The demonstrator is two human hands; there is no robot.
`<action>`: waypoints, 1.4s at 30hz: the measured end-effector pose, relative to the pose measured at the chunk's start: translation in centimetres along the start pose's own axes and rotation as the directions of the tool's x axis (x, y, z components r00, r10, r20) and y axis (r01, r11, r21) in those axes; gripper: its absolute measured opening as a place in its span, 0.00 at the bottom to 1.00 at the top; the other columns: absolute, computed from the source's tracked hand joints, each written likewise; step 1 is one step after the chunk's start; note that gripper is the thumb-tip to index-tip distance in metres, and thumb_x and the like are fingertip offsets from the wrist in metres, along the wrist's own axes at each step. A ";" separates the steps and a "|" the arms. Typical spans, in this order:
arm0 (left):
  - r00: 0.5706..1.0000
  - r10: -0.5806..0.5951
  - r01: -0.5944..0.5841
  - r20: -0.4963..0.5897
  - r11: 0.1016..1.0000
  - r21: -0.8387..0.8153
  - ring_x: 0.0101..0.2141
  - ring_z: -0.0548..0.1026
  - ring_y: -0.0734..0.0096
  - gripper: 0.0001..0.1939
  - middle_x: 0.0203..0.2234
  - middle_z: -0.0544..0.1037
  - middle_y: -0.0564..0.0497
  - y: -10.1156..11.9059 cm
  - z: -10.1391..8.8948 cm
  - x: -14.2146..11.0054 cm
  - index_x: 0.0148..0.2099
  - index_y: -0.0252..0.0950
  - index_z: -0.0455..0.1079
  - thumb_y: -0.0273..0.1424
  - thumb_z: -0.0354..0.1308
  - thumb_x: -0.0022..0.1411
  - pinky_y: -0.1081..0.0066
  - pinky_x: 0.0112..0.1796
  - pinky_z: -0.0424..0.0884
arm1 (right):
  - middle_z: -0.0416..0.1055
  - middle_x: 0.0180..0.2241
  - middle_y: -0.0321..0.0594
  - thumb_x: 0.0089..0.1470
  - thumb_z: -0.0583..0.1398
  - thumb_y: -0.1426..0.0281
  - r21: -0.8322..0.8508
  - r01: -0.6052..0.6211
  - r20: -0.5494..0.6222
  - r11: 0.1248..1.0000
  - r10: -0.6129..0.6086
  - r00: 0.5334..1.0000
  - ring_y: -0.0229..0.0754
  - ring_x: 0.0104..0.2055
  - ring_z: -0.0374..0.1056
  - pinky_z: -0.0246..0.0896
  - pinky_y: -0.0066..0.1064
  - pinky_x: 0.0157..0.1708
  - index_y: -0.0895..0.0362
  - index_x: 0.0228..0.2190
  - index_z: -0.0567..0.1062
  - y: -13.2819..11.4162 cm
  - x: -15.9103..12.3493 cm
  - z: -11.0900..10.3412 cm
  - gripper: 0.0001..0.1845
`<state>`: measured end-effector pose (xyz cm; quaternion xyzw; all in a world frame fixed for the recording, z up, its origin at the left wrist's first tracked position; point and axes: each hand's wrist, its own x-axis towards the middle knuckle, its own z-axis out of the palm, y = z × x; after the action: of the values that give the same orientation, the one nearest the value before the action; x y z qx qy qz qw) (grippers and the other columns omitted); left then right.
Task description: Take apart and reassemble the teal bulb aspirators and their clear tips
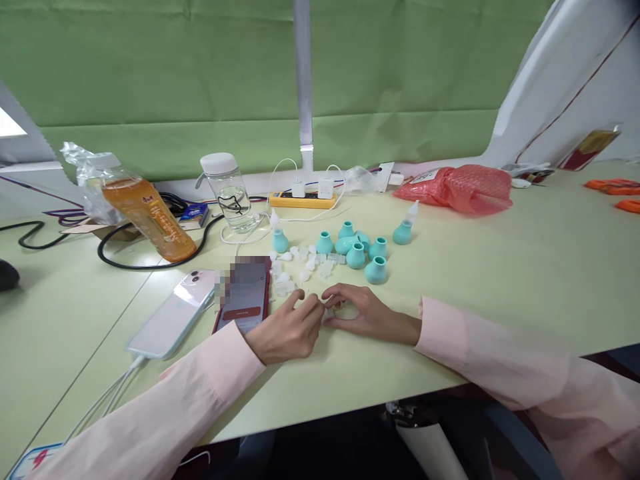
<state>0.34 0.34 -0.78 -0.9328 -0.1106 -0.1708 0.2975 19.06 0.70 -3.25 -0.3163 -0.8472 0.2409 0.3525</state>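
Note:
My left hand (293, 327) and my right hand (363, 312) meet over the table's near middle, fingertips nearly touching. Pinched between them is a small translucent plastic piece (329, 313), mostly hidden by the fingers. Just beyond lie loose translucent tips and connector pieces (326, 268) in a scattered group. Several turquoise squeeze bulbs (376, 270) with open necks stand behind these. Two bulbs carry clear pointed nozzles: one fitted bulb (280, 240) at the left and another fitted bulb (403, 231) at the right.
Left of my hands lie a phone with a lit screen (245, 293) and a cabled phone (173, 313). Behind them are a tilted orange drink bottle (150, 217), a clear water bottle (233, 197) and a yellow power strip (303, 200). A red bubble-wrap bag (457, 190) lies at the back right.

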 end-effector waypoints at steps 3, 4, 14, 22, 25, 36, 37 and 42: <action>0.995 0.097 -0.098 0.038 0.995 0.032 0.34 0.66 0.60 0.08 0.30 0.71 0.41 0.4 -0.1 0.1 0.26 0.28 0.69 0.19 0.48 0.51 0.63 0.31 0.64 | 0.68 0.34 0.38 0.44 0.60 0.71 -0.022 0.028 0.013 0.999 -0.028 1.000 0.35 0.34 0.67 0.62 0.29 0.36 0.56 0.38 0.63 -0.1 0.0 -0.1 0.16; 0.993 0.114 -0.115 0.040 0.993 0.024 0.35 0.66 0.59 0.09 0.29 0.71 0.41 0.5 0.0 0.1 0.24 0.28 0.68 0.19 0.48 0.51 0.63 0.31 0.64 | 0.67 0.34 0.38 0.45 0.60 0.71 -0.031 0.035 0.017 0.999 -0.035 0.999 0.35 0.34 0.66 0.62 0.28 0.36 0.56 0.38 0.64 -0.1 0.0 -0.2 0.16; 0.974 -0.224 0.228 0.045 0.939 -0.258 0.32 0.63 0.62 0.13 0.27 0.69 0.42 0.6 0.3 -0.1 0.40 0.23 0.66 0.21 0.46 0.52 0.64 0.29 0.65 | 0.67 0.35 0.38 0.44 0.60 0.70 -0.028 -0.022 0.032 0.999 0.023 0.999 0.36 0.35 0.66 0.62 0.29 0.37 0.56 0.40 0.63 -0.3 0.1 -0.1 0.18; 0.982 -0.110 0.143 0.154 0.965 -0.221 0.33 0.64 0.61 0.12 0.31 0.68 0.40 1.3 0.1 0.3 0.33 0.25 0.67 0.17 0.43 0.50 0.64 0.30 0.65 | 0.67 0.35 0.38 0.46 0.59 0.69 -0.007 -0.008 0.043 1.000 0.009 0.999 0.36 0.35 0.66 0.62 0.29 0.37 0.56 0.39 0.64 -0.2 0.2 -0.2 0.16; 0.982 -0.110 0.150 0.150 0.946 -0.287 0.33 0.65 0.61 0.11 0.29 0.68 0.40 1.7 0.2 0.1 0.30 0.26 0.67 0.17 0.44 0.49 0.64 0.29 0.65 | 0.68 0.34 0.38 0.46 0.58 0.70 -0.058 0.020 0.027 0.998 -0.018 0.999 0.36 0.34 0.64 0.62 0.28 0.34 0.57 0.37 0.65 -0.3 0.2 -0.3 0.13; 0.812 -0.523 0.558 0.258 0.571 -0.602 0.32 0.69 0.70 0.18 0.32 0.70 0.47 1.0 0.7 -0.5 0.49 0.34 0.59 0.29 0.49 0.56 0.70 0.32 0.68 | 0.68 0.31 0.39 0.48 0.56 0.70 -0.039 -0.011 0.011 0.999 0.011 1.000 0.36 0.32 0.65 0.63 0.30 0.33 0.57 0.35 0.68 -0.8 0.2 -0.3 0.10; 0.809 -0.519 0.567 0.275 0.570 -0.595 0.30 0.69 0.71 0.18 0.30 0.70 0.48 1.0 0.9 -0.6 0.50 0.34 0.59 0.29 0.48 0.56 0.70 0.31 0.68 | 0.68 0.30 0.39 0.48 0.56 0.69 -0.082 0.016 -0.012 0.996 -0.017 1.000 0.37 0.32 0.65 0.63 0.30 0.32 0.57 0.35 0.68 -0.7 0.3 -0.5 0.09; 0.853 -0.491 0.495 0.178 0.649 -0.577 0.32 0.68 0.69 0.13 0.30 0.71 0.46 1.2 1.5 -0.9 0.45 0.32 0.64 0.26 0.46 0.58 0.69 0.33 0.68 | 0.69 0.27 0.40 0.45 0.58 0.67 -0.479 0.079 -0.267 0.874 -0.230 0.936 0.43 0.33 0.62 0.58 0.36 0.32 0.55 0.29 0.69 -0.3 0.5 -3.5 0.06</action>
<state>0.25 0.15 -2.93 -0.9124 -0.3001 -0.2684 -0.0738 21.29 1.48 -0.57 -0.3556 -0.8352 -0.0499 0.4165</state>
